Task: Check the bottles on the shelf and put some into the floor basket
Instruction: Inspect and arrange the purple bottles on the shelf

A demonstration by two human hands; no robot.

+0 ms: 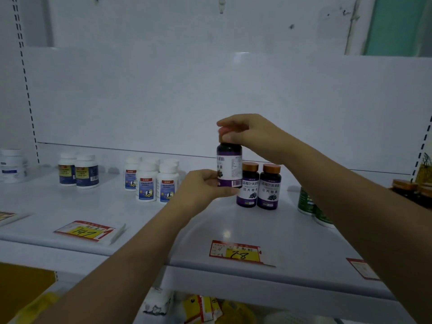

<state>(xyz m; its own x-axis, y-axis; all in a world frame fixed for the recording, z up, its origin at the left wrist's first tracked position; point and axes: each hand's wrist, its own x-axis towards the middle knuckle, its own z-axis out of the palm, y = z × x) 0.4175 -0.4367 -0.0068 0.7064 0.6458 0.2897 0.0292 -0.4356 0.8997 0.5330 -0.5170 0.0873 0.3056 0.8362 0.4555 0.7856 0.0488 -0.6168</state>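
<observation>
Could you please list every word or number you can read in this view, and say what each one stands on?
"147": handwritten on the yellow-and-red price tag at the shelf's left front.
"78": handwritten on the yellow-and-red price tag at centre front.
"压片糖果": on the two standing purple bottles with copper caps.
Held purple bottle: barcode, text mostly hidden.
White bottles with blue labels: too blurred.

I see two price tags lying flat: one point(85, 232) reads 147, another point(238, 253) reads 78. A brown cardboard piece point(22, 285) sits at lower left.
</observation>
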